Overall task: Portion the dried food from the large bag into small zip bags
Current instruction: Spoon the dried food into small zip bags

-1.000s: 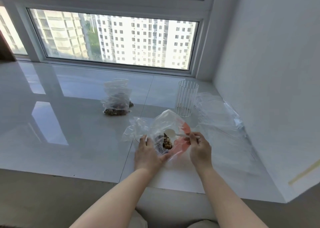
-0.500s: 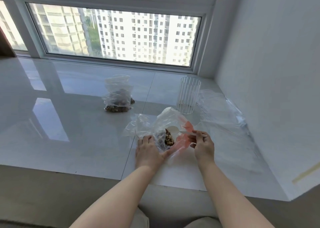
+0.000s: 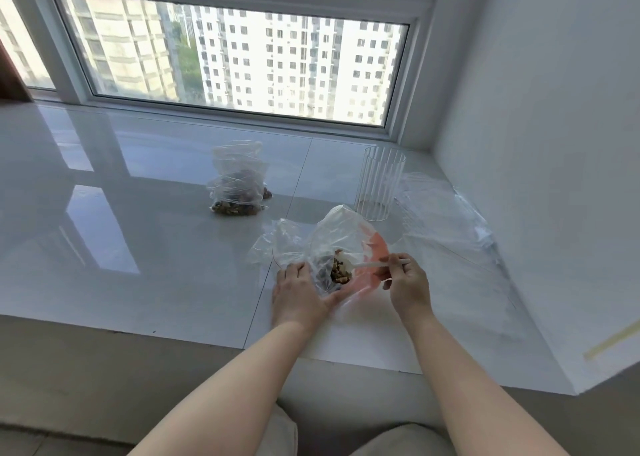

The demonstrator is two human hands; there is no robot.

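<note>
A: Why is the left hand wrapped round the bag?

B: Its grip keeps the thin, crinkly plastic mouth open on the glossy worktop. The right hand pinches a white spoon, its bowl down among the lumpy brown dried food.

A: Finished portions?

B: Filled small bags stand farther back.

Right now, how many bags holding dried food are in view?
2 sure: the bag the left hand holds open, and a filled zip bag behind it. That one looks stacked, so more may be hidden.
</note>
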